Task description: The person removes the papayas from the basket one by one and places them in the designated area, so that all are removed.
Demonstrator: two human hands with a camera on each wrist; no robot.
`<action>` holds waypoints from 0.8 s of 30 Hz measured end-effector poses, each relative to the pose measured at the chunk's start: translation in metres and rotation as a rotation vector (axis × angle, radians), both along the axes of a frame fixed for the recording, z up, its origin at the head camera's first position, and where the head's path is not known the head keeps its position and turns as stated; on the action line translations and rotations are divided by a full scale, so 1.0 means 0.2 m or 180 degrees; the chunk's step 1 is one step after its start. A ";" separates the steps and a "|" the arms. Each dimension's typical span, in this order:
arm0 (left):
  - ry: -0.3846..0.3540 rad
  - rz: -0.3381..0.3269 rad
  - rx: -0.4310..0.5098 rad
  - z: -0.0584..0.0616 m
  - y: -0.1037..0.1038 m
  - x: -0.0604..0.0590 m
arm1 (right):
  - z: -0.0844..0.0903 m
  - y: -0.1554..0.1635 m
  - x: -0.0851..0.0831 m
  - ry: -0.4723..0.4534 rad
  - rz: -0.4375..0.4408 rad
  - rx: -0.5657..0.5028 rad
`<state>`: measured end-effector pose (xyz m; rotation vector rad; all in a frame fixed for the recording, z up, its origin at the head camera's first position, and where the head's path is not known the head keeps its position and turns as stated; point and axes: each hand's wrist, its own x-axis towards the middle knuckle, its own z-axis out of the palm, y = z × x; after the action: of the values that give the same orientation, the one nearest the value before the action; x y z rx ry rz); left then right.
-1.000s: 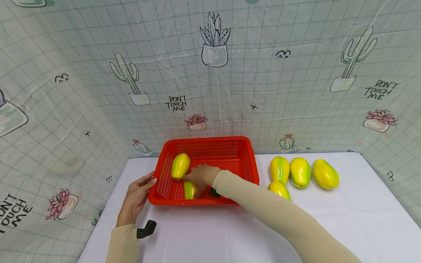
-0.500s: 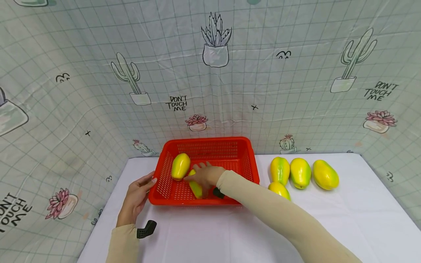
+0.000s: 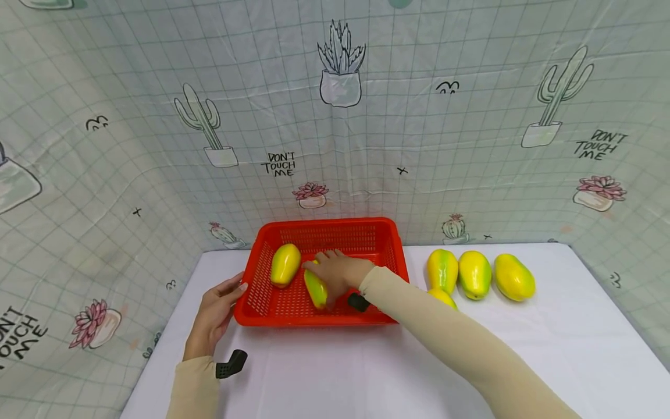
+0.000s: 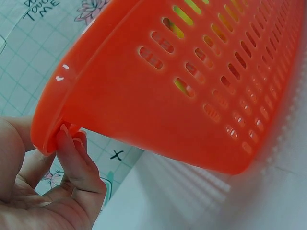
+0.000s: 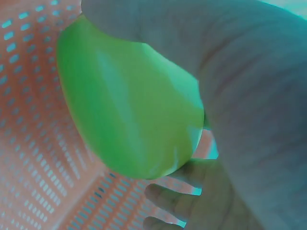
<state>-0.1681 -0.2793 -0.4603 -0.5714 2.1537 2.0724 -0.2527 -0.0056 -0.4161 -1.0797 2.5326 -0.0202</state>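
Note:
A red slotted basket [image 3: 384, 247] stands on the white table at the back middle. One yellow-green papaya [image 3: 285, 263] lies in its left part. My right hand [image 3: 339, 272] reaches into the basket and grips a second papaya [image 3: 316, 289], whose green side fills the right wrist view [image 5: 129, 110]. My left hand [image 3: 214, 313] holds the basket's left rim [image 4: 53, 139], thumb [image 4: 79, 163] against the edge.
Several more yellow-green papayas [image 3: 473, 274] lie in a row on the table right of the basket. A cactus-print cloth [image 3: 335, 116] hangs behind and to the sides. Black wrist camera mounts [image 3: 230, 364] show at both wrists.
My right hand has shifted the held papaya toward the basket's back, beside the first papaya. The left hand stays on the rim.

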 end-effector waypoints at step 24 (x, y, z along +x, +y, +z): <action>-0.0111 -0.0064 -0.0082 0.01 0.00 0.00 | 0.16 0.53 0.09 0.0409 -0.0295 -0.1348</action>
<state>-0.1672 -0.2793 -0.4580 -0.5819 2.1607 2.0122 -0.2352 0.0994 -0.3847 -1.1409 2.7663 -0.5510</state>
